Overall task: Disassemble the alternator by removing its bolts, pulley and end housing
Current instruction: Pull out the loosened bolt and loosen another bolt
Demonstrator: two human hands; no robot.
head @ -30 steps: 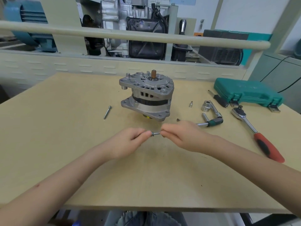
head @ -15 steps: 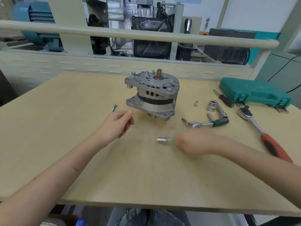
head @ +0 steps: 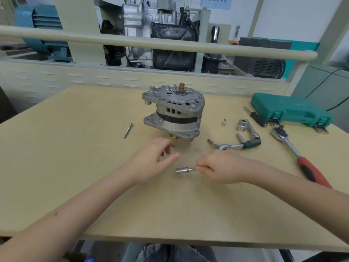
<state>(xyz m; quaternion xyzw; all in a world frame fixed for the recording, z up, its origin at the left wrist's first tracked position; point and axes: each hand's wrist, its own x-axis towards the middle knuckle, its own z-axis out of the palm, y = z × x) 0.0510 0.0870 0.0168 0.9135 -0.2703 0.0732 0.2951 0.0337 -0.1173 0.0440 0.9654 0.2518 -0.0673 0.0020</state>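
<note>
The silver alternator [head: 173, 112] stands upright in the middle of the wooden table [head: 75, 167], its copper-tipped shaft pointing up. One loose bolt [head: 128, 130] lies to its left. My right hand [head: 219, 168] pinches the thin end of a small silver socket piece [head: 185, 170], which lies level just above the table in front of the alternator. My left hand [head: 153, 159] hovers left of the socket's open end, fingers loosely curled, thumb pointing toward it. I see nothing in that hand.
Right of the alternator lie a small socket [head: 223, 122], a large socket [head: 242, 125], a green-handled ratchet [head: 236, 146] and a red-handled ratchet [head: 302, 161]. A green tool case [head: 289, 110] sits at the back right. A rail and machinery stand behind the table.
A second ago both hands held the small piece between them. My left hand let go and swung left toward the loose bolt, then came back near the socket. My right hand kept hold.
</note>
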